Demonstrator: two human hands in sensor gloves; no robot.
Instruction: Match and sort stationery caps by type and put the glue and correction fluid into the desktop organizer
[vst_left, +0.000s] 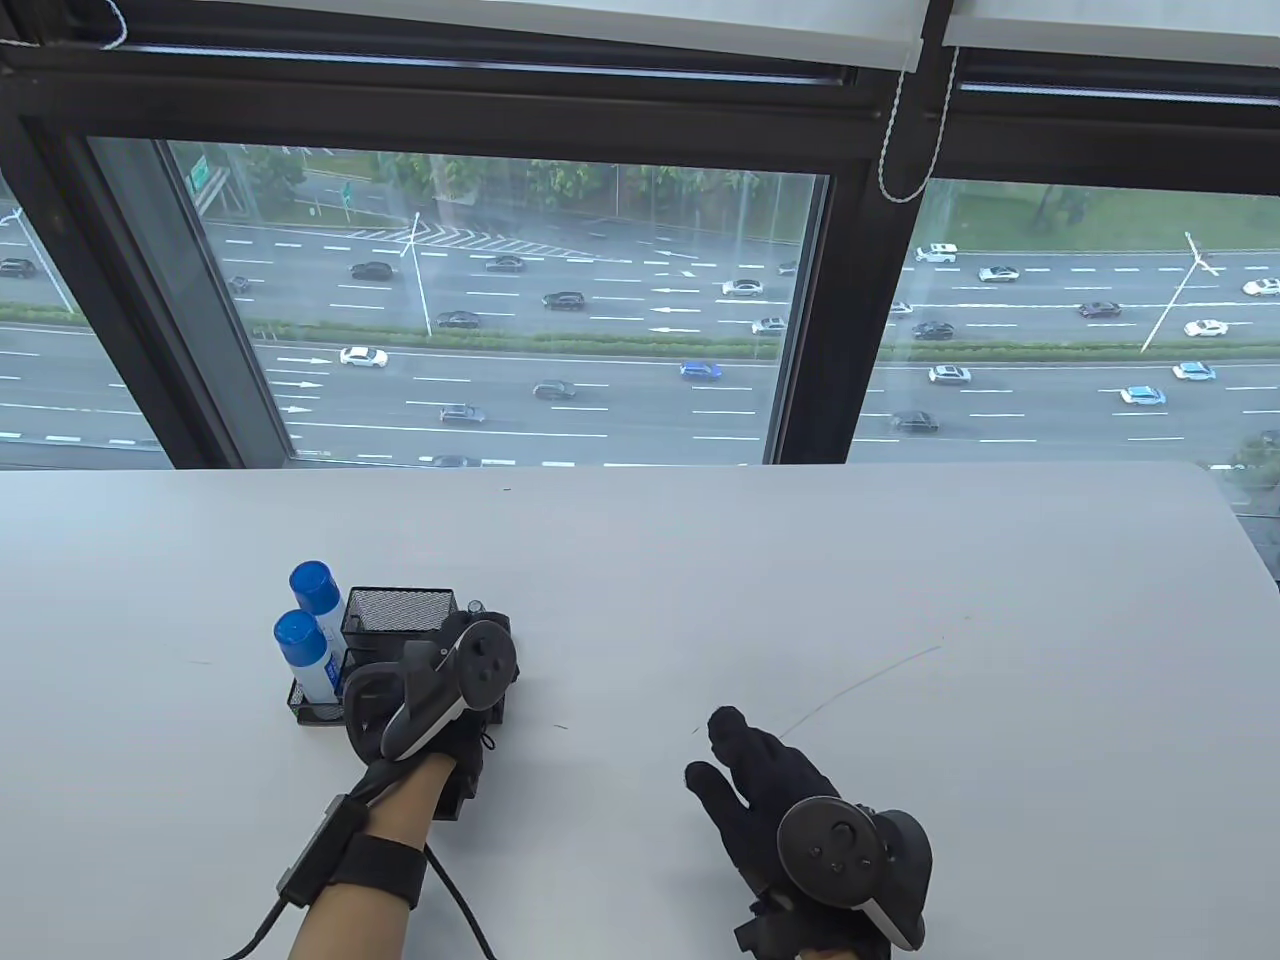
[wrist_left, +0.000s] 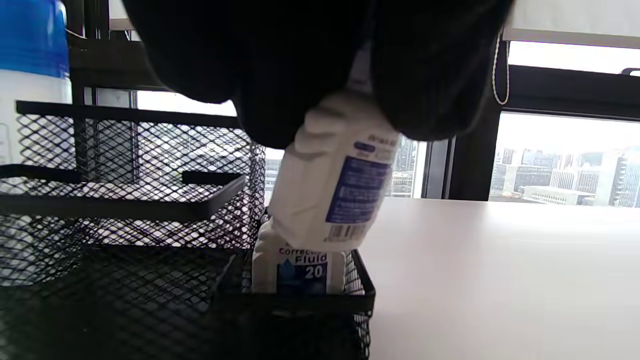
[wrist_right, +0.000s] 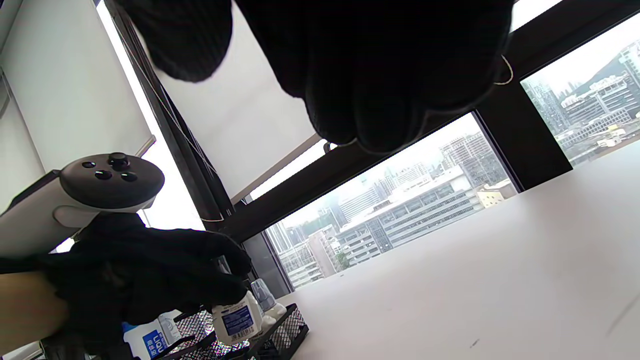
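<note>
Step in hand: loading correction fluid into the desktop organizer (vst_left: 400, 610). The left hand (vst_left: 440, 700) grips a white correction fluid bottle (wrist_left: 335, 185) by its top, fingers (wrist_left: 280, 75) curled round the cap end. The bottle is tilted, its base just over the rim of the organizer's small front compartment, at the right-hand corner in the left wrist view. A second correction fluid bottle (wrist_left: 297, 267) already stands upright in that same compartment; the held one appears to touch its shoulder, though the overlap makes contact hard to confirm.

Two glue bottles with blue caps (vst_left: 305, 630) stand at the organizer's left side, so the glue part looks done.

The right hand (vst_left: 770, 790) rests low over the white table (vst_left: 900, 600), well apart from the organizer, fingers extended and relaxed, holding nothing.

Judgement on next move: bring the held bottle upright and lower it beside the standing one. The compartment is narrow, so it needs to slip into the free gap without tipping the neighbour; only then should the fingers release.
</note>
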